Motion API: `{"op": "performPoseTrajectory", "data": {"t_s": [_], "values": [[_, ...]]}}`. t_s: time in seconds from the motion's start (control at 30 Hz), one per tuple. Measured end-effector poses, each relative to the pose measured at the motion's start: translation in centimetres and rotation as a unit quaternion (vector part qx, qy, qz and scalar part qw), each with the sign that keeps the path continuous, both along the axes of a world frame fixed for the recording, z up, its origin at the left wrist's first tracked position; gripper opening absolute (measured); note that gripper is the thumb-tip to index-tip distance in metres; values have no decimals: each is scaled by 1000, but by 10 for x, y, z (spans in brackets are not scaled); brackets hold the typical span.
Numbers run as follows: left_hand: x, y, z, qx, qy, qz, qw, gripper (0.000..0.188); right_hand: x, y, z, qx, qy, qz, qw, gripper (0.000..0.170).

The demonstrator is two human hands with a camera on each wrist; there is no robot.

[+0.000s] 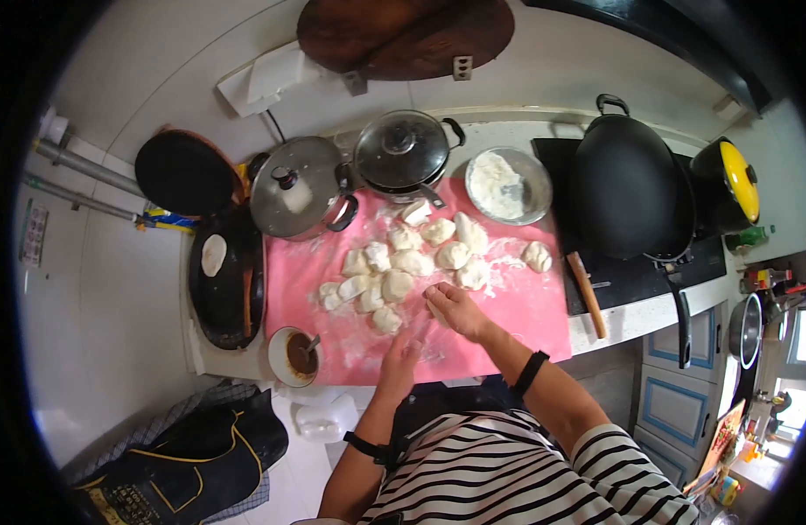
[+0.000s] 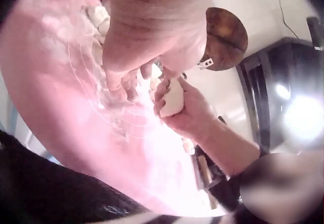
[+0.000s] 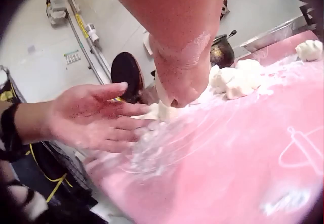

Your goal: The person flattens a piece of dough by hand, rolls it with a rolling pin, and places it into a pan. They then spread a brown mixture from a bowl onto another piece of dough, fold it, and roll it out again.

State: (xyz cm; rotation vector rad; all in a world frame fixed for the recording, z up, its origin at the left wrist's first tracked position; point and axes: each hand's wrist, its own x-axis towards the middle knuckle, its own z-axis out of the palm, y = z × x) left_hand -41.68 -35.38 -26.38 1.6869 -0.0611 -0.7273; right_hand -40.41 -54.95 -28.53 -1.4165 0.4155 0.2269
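Observation:
My right hand (image 1: 455,311) is over the front middle of a floured pink mat (image 1: 525,328). In the left wrist view its fingers curl round a flattened piece of white dough (image 2: 172,100). The head view mostly hides that piece behind the hand. My left hand (image 1: 401,363) hovers just left of it, and the right wrist view shows its palm and extended fingers (image 3: 124,134) with nothing in them. Beyond both hands lie several lumps of white dough (image 1: 413,262), grouped on the mat. One separate dough lump (image 1: 536,256) sits farther right.
A metal bowl of flour (image 1: 499,188) stands behind the dough, beside lidded pots (image 1: 401,149). On the left, an open pan (image 1: 209,306) holds a round flatbread (image 1: 214,255); a sauce bowl (image 1: 282,372) is nearer. A rolling pin (image 1: 587,295) and a wok (image 1: 624,188) are right.

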Motion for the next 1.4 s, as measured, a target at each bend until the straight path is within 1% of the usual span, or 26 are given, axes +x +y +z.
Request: {"op": "performPoseTrajectory", "data": {"t_s": [0.03, 0.07, 0.1, 0.13, 0.17, 0.2, 0.23, 0.27, 0.33, 0.43, 0.47, 0.53, 0.57, 0.6, 0.67, 0.77, 0.87, 0.9, 1.0, 1.03, 1.07, 1.13, 1.17, 1.27, 1.33, 1.4], "values": [[0, -9, 7, -85, 115, 51, 988, 40, -7, 3, 6, 181, 38, -61, 981, 30], [4, -18, 15, -165, 228, 101, 954, 44, -16, 13, 10, 328, 9, -111, 938, 31], [8, -24, 19, -239, 335, 150, 899, 48, -23, 22, 18, 336, 7, -135, 932, 33], [10, -32, 12, -248, 321, 165, 899, 54, -30, 32, 26, 345, 5, -157, 925, 35], [10, -42, -1, -257, 307, 181, 898, 61, -38, 45, 33, 208, -31, -127, 969, 38], [14, -50, -7, -265, 292, 196, 898, 68, -47, 57, 40, 67, -66, -95, 991, 41], [22, -59, 27, -258, 368, 190, 873, 70, -54, 64, 47, -78, -100, -63, 990, 45], [20, -61, 34, -276, 335, 197, 879, 72, -60, 65, 55, -139, -160, -33, 977, 54], [12, -65, 37, -296, 268, 183, 898, 75, -58, 69, 92, -242, -162, -39, 956, 55], [1, -72, 23, -269, 196, 88, 939, 75, -30, 43, 73, -219, -119, -82, 965, 57], [3, -72, 25, -286, 213, 71, 932, 75, -32, 37, 70, -241, -146, -69, 957, 58], [17, -69, 64, -316, 246, 33, 916, 76, -40, 25, 67, -283, -200, -44, 937, 58], [22, -65, 80, -358, 310, 101, 875, 75, -53, 31, 67, -209, -211, -20, 955, 58], [28, -62, 70, -353, 255, 98, 895, 77, -60, 50, 79, -274, -222, -26, 935, 59], [17, -67, 56, -325, 246, 92, 908, 79, -52, 61, 86, -311, -230, -25, 922, 60], [5, -75, 64, -283, 178, 23, 942, 80, -27, 22, 94, -273, -225, -37, 934, 61], [28, -67, 97, -399, 298, 68, 864, 75, -48, 25, 81, -302, -276, -17, 912, 64], [32, -67, 93, -376, 269, 96, 882, 74, -57, 39, 89, -313, -240, -13, 919, 65], [7, -80, 76, -383, 131, 24, 914, 73, -41, 40, 105, -341, -267, 4, 901, 67], [4, -81, 80, -376, 136, 11, 917, 73, -32, 26, 104, -278, -246, -19, 928, 68], [1, -82, 83, -369, 141, -2, 919, 73, -35, 23, 99, -290, -247, -19, 924, 68], [8, -78, 107, -344, 240, 11, 908, 74, -37, 13, 91, -317, -257, -15, 913, 68], [17, -70, 106, -391, 341, 93, 850, 73, -49, 21, 93, -278, -267, -14, 923, 68], [21, -70, 70, -389, 237, 60, 888, 72, -61, 46, 115, -297, -273, -5, 915, 68], [11, -80, 77, -331, 108, 22, 937, 75, -45, 34, 101, -253, -257, -14, 933, 73], [7, -84, 84, -343, 162, 14, 925, 79, -39, 14, 102, -241, -241, -4, 940, 77]]}}
